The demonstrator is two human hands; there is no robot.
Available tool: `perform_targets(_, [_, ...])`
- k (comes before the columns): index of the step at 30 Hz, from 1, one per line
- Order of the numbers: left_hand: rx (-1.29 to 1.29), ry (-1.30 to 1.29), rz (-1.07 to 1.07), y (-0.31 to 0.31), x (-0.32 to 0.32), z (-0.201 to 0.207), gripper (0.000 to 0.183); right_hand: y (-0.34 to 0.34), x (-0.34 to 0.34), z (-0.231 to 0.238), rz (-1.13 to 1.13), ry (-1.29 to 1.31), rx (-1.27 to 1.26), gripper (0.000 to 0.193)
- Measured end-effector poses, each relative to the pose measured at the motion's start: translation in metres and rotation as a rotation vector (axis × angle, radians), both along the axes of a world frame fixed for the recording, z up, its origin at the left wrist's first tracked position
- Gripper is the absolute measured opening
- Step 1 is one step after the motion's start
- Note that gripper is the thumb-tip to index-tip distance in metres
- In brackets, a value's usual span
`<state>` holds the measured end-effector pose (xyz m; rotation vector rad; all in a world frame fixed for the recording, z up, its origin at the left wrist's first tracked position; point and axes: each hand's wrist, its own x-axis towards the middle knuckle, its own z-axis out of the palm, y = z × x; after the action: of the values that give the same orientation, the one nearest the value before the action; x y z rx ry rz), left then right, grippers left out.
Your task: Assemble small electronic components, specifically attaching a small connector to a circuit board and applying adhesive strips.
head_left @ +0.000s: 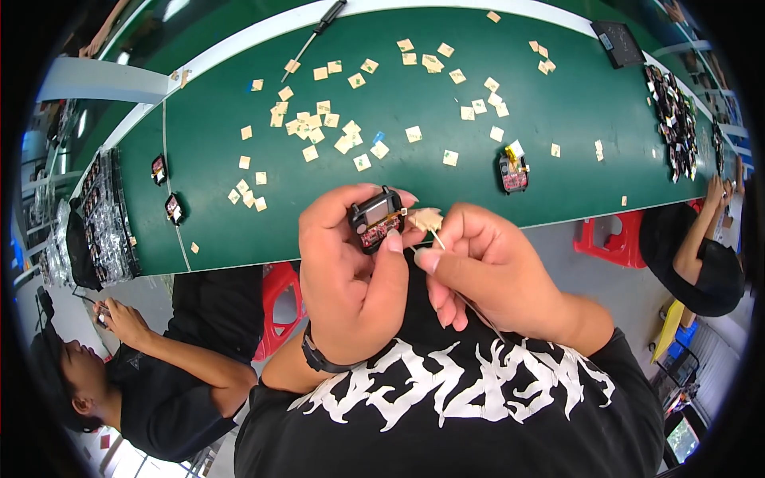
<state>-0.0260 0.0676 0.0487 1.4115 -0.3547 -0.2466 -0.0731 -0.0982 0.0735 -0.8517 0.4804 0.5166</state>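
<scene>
In front of my chest, my left hand (351,263) is closed around a small black device housing (378,220). Its open side shows a grey square part and a red circuit board, tilted toward me. My right hand (486,271) pinches a thin, slender tool (482,317) that looks like tweezers; its dark shaft runs down below the fingers. Between the two hands is a cream-coloured pad (426,220), near the tool's pale tip. Fingers partly hide whether the pad touches the tip or my left fingertips.
Many small cream square pads (413,134) lie scattered over the green table (542,103). Another open device (514,171) lies right of my hands, with two more at left. A screwdriver (319,28) lies at the far edge. People sit on either side; red stools (279,311) stand below.
</scene>
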Motion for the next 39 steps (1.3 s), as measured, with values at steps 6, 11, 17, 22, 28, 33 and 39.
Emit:
perform_targets(6, [-0.005, 0.166, 0.154, 0.023, 0.022, -0.005, 0.037, -0.036, -0.016, -0.008, -0.066, -0.068, -0.367, 0.014])
perform_targets(11, [0.294, -0.031, 0.377, 0.089, 0.066, -0.021, 0.031, -0.079, -0.031, -0.046, -0.483, -0.245, -0.764, 0.022])
perform_targets(17, [0.386, 0.029, 0.424, 0.174, 0.1, -0.038, 0.028, -0.081, -0.033, -0.051, -0.28, -0.171, -1.368, 0.041])
perform_targets(22, [0.711, -0.052, 0.507, 0.217, 0.121, -0.06, 0.029, -0.06, -0.02, -0.06, -0.16, -0.296, -1.725, 0.048])
perform_targets(28, [1.224, -0.477, 0.695, 0.208, 0.123, -0.063, 0.036, -0.061, -0.021, -0.059, -0.21, -0.275, -1.664, 0.041])
perform_targets(33, [0.875, -0.454, 0.665, 0.096, 0.075, -0.036, 0.036, -0.057, -0.021, -0.04, -0.237, -0.403, -1.427, 0.04])
perform_targets(39, [-0.497, 0.854, -0.388, -0.041, 0.002, -0.027, 0.046, -0.04, -0.009, -0.023, -0.171, -0.43, -1.139, 0.038])
